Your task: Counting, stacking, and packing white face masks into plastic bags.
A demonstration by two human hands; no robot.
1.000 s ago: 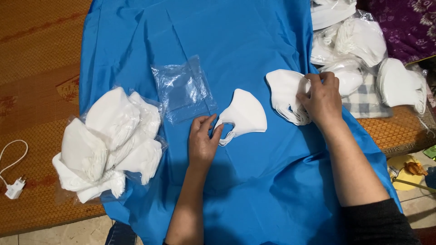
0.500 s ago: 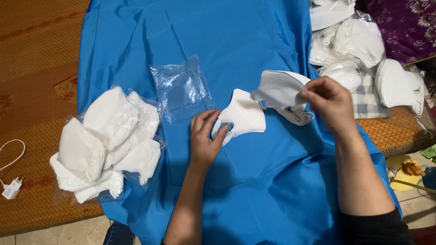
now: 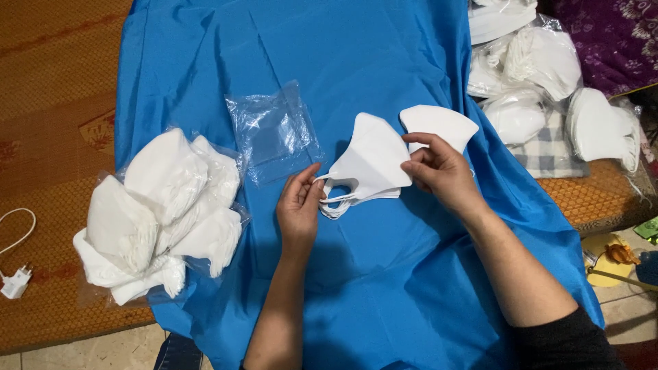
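On the woven brown mat (image 3: 55,82), far left of the blue cloth sheet (image 3: 384,288) that I take as my landmark, I see a white charger plug with its cable (image 3: 15,282). At the cloth's left edge lies a heap of white moulded fabric masks in clear bags (image 3: 157,212). Nearer the cloth's middle rests an empty clear plastic bag (image 3: 274,131), flat and crinkled.

Just right of that bag, over the cloth's centre, my left hand (image 3: 300,205) is part-curled, fingertips pinching the ear loops of a small stack of white fabric masks (image 3: 370,168). My right hand (image 3: 442,171) grips the stack's right edge between thumb and fingers, closed on it. Behind the stack, another single white mask (image 3: 439,127) lies on the cloth, touching or just beside my right fingers; I cannot tell which.

Beyond the cloth's right edge sit more bagged white masks (image 3: 541,62) on a grey checked cloth (image 3: 548,157).

I judge that squaring the stack goes best with edges lined up and loops tucked flat, both hands pressing lightly so no layer slips.
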